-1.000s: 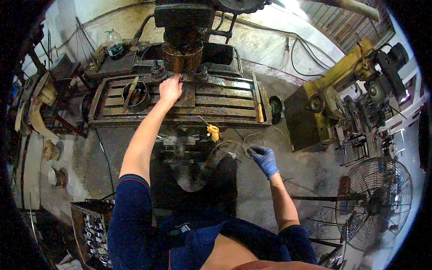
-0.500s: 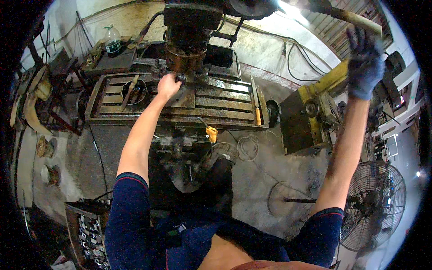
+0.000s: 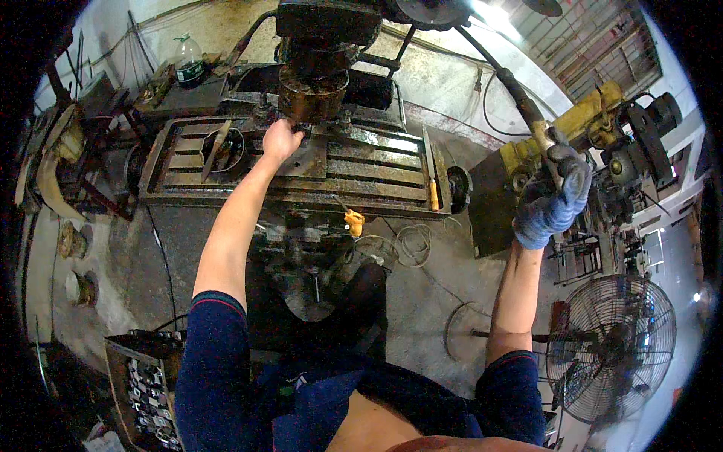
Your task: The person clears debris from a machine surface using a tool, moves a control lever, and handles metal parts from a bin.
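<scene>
Bare fingers of the left hand [image 3: 281,139] curl closed against the rusty cutter head [image 3: 312,94] of a milling machine, gripping its lower edge just above the slotted machine table [image 3: 361,169]. Raised high on the other side, the right hand [image 3: 552,197], in a blue work glove, is wrapped tightly around the end of a long dark lever [image 3: 506,79] that slants up toward the top of the machine. On the table, a metal ring [image 3: 226,148] with a flat bar across it lies left of the bare hand, and an orange-handled tool [image 3: 433,194] rests near the table's right end. An orange handle [image 3: 353,222] sticks out from the machine's front below the table, with loops of wire [image 3: 410,245] on the concrete floor beside it. A standing fan [image 3: 610,348] occupies the lower right, a yellow machine [image 3: 561,132] stands behind the gloved hand, and a plastic bottle [image 3: 190,62] sits on a cluttered bench at upper left.
</scene>
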Available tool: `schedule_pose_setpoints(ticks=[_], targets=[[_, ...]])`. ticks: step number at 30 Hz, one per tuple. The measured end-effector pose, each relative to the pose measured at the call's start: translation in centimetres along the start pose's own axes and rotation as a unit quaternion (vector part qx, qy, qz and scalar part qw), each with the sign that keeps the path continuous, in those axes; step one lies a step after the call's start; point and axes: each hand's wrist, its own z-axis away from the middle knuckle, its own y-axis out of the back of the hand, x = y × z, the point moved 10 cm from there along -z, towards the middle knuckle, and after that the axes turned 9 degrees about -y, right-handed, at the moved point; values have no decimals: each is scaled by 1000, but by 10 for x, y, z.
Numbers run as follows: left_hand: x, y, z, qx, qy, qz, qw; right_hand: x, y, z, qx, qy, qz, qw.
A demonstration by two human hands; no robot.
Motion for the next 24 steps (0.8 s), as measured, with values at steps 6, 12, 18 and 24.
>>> schedule_pose_setpoints(ticks=[6, 12, 18, 24], targets=[[-5, 2, 2, 14, 4, -27, 1000, -2, 2, -20, 24, -68, 25, 997], [-13, -6, -1, 26, 2, -31, 999, 5, 8, -4, 72, -40, 55, 995], [-15, 0, 0, 44, -6, -26, 999, 9, 9, -7, 49, -72, 89, 992], [-10, -6, 0, 38, -7, -24, 999, 20, 19, 0, 32, -57, 74, 995]])
